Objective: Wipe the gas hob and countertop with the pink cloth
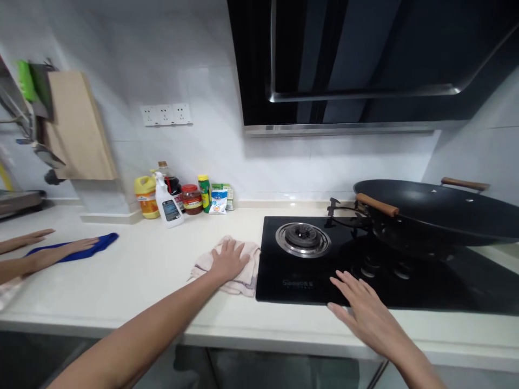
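Observation:
My left hand (229,262) lies flat with its fingers spread on a pale pinkish cloth (248,276). This cloth rests on the white countertop (162,270), up against the left edge of the black glass gas hob (298,286). My right hand (360,305) is over the front edge of the hob, fingers stretched out and holding nothing; whether it touches the glass, I cannot tell. Behind my hands, the left burner (303,237) is uncovered. A large black wok (425,202) with wooden handles sits on the right side of the hob.
At the far left, another person's hand (83,246) presses a blue cloth (107,241). A white spray bottle (167,202), a yellow jug (146,197) and several condiments stand along the wall. The range hood (344,65) hangs overhead; a cutting board (81,127) hangs left.

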`<state>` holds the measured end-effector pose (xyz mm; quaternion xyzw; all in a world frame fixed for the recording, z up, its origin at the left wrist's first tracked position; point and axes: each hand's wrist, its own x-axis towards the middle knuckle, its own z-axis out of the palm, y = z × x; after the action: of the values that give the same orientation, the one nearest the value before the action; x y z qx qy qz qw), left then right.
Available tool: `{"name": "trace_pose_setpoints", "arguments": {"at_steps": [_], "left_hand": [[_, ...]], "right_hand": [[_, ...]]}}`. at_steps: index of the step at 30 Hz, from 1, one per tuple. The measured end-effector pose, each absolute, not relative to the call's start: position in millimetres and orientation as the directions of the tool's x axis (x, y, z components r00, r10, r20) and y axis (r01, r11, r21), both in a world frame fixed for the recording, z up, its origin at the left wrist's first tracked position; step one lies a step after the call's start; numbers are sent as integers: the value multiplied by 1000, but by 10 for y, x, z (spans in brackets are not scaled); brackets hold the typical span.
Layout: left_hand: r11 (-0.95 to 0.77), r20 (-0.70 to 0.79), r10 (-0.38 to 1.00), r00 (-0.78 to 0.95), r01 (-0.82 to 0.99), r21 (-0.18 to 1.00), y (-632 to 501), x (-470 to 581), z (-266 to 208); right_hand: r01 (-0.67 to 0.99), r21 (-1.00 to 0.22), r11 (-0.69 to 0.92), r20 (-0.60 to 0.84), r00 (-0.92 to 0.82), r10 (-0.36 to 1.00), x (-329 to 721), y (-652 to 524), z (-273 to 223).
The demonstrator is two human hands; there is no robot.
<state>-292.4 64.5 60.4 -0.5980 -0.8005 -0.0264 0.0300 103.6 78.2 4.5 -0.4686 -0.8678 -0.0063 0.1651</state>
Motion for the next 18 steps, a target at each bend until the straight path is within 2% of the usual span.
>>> {"name": "trace_pose_setpoints", "arguments": {"at_steps": [7,14,18], "left_hand": [[302,116,945,-306,952,57,1831,-2946,585],[336,139,927,-348,936,107,2750,-3078,658],[288,149,942,-300,953,96,3108,-3022,770]], "right_hand": [[802,-124,585,315,-527,789,1063,816,-24],[701,-84,708,374,-637,675,1125,922,-94],[657,-93,748,408,-660,631,1161,1007,-173]]}}
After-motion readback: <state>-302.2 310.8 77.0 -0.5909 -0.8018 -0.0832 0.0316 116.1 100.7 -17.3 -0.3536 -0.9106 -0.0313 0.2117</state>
